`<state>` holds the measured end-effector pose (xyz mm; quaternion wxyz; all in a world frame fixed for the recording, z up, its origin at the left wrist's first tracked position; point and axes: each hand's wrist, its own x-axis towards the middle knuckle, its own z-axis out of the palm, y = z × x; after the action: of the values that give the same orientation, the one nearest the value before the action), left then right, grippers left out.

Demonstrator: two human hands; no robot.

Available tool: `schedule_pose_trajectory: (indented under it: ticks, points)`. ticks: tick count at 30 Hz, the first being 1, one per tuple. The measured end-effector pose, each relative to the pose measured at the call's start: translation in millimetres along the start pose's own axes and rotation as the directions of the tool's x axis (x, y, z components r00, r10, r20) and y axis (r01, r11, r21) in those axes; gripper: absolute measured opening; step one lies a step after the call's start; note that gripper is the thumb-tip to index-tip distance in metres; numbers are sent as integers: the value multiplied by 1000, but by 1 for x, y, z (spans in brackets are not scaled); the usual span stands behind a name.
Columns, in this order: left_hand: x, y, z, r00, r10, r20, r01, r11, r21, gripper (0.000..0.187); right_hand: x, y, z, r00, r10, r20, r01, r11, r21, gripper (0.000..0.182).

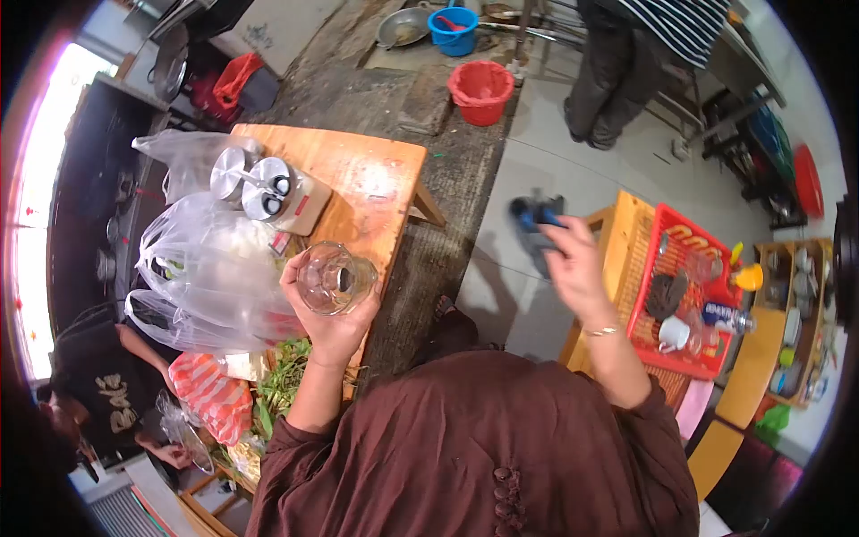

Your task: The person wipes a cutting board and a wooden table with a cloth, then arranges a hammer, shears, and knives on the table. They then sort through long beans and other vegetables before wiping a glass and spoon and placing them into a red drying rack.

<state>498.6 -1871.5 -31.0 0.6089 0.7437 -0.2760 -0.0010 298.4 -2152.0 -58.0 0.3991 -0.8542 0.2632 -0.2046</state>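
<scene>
My left hand [331,313] is wrapped round a clear glass jar [322,279], its round opening facing up towards me, above the edge of the wooden table. A small dark spot shows inside the glass. My right hand [573,268] is raised over the gap between the two tables, with thumb and fingers drawn together. At its fingertips is a blurred dark grey and blue thing [535,224], whose kind I cannot make out; it looks pinched there. Just left of the jar lie clear plastic bags [201,268] and a box [309,201] beside silver-topped containers [267,188].
A red basket [658,234] with glasses, a cup and a bottle sits on the right-hand table. Leafy greens [284,376] and a striped bag [210,398] lie on the left one. Ahead are red [481,112] and blue [454,40] buckets. People are at far left and upper right.
</scene>
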Motion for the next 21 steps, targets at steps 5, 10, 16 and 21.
schedule_pose_trajectory:
  ticks: [5, 10, 16, 21]
  points:
    - [19, 2, -21, 998, 13, -57, -4, 987, 160, 95, 67, -22, 129, 885, -443, 144, 457, 886, -83, 32]
    - [20, -5, -34, 988, -28, -150, 65, 966, 250, 96, 116, -22, 196, 643, -662, 386, 733, 677, -60, 30]
    - [25, -9, -24, 912, -108, -396, 144, 988, 62, 99, 213, -18, 224, 403, -799, 446, 821, 531, 211, 21]
    - [45, 11, 4, 837, -58, -544, 198, 959, 203, 94, 363, -17, 294, 520, -758, 394, 828, 560, -15, 9]
